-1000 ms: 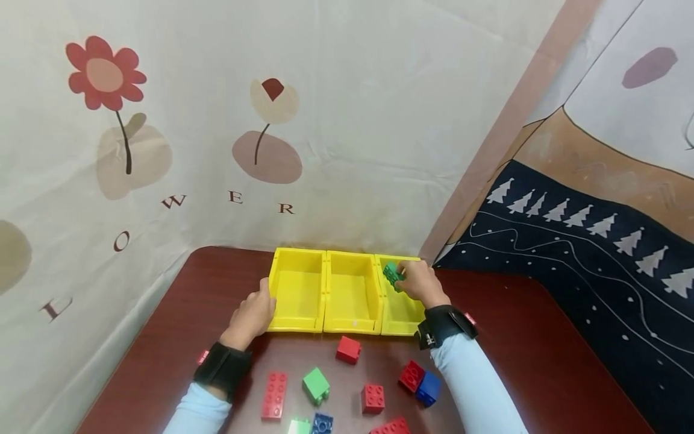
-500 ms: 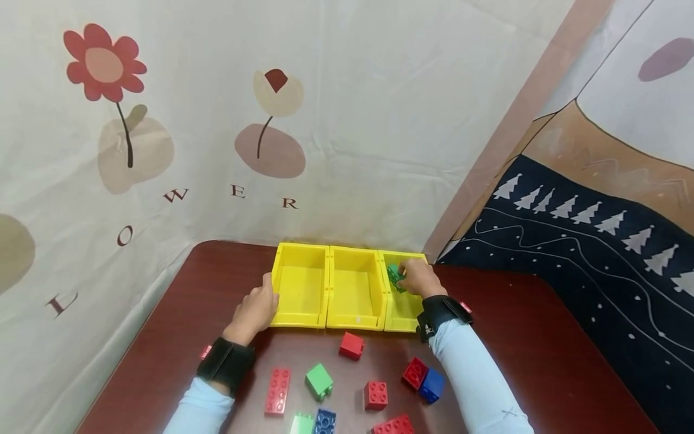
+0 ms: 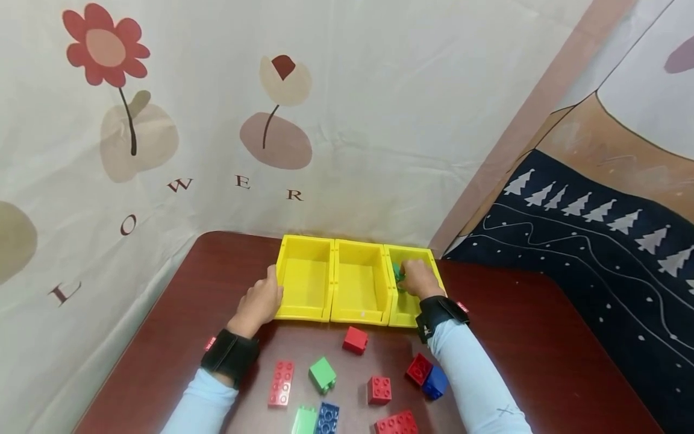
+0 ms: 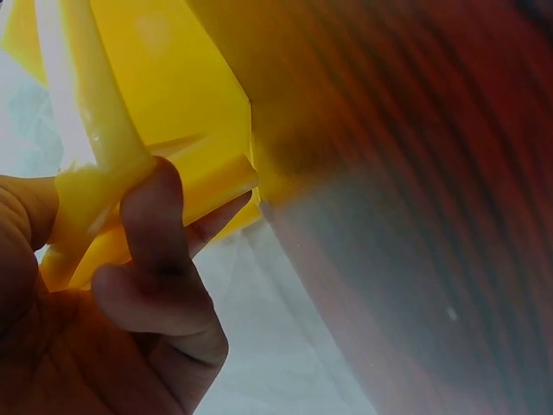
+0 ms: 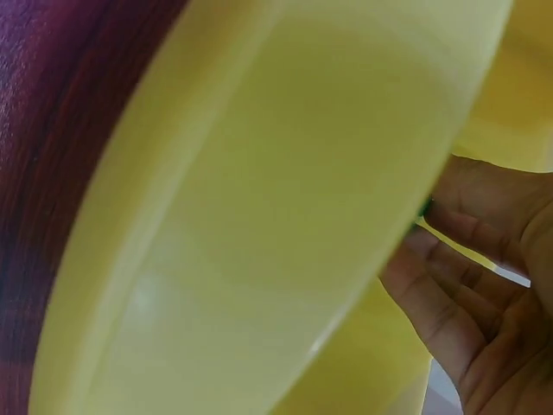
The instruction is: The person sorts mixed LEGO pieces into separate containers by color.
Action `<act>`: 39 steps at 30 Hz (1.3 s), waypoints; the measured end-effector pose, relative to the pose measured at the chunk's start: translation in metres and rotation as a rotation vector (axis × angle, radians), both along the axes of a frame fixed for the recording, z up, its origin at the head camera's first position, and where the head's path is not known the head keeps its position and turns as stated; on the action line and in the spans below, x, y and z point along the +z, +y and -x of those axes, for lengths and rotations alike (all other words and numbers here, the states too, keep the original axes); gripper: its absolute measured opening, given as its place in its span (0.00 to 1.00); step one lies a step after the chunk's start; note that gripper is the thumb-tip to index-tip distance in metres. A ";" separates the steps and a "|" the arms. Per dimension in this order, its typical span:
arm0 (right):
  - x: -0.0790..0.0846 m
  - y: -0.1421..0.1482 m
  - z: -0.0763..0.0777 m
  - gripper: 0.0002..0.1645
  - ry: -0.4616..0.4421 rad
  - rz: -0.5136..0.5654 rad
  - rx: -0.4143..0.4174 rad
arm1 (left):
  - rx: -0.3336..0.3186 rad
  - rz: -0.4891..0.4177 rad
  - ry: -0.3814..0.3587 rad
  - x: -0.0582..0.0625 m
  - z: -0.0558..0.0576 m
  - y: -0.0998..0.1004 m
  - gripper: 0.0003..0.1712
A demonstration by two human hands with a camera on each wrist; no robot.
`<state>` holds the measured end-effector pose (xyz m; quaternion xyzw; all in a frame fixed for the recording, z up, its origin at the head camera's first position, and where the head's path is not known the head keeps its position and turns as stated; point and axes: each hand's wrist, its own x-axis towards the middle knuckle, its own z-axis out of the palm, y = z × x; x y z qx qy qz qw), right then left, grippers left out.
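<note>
Three yellow bins [image 3: 332, 289] stand side by side against the wall in the head view. My left hand [image 3: 259, 301] grips the left side of the leftmost bin; in the left wrist view the bin's edge [image 4: 99, 112] lies between thumb and curled fingers. Inside the rightmost bin, my right hand [image 3: 422, 279] pinches a green toy building brick [image 3: 398, 275], mostly covered by the fingers. Only a sliver of green brick [image 5: 424, 207] shows behind the bin wall [image 5: 259, 190] in the right wrist view.
In front of the bins lie loose bricks: a red one [image 3: 355, 340] nearest them, a long red one [image 3: 281, 384], a green one [image 3: 322, 375], a blue one [image 3: 435, 383] and several more. A printed cloth [image 3: 379, 120] hangs behind the brown table [image 3: 542, 361].
My right hand has lowered the green brick deeper into the rightmost bin. The left hand keeps its grip, and the head view has tilted slightly down.
</note>
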<state>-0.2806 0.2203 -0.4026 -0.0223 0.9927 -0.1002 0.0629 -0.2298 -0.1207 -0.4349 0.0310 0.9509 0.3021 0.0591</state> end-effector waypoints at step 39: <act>0.033 0.007 -0.049 0.23 0.209 0.100 0.087 | 0.002 -0.003 0.034 0.000 -0.002 0.001 0.30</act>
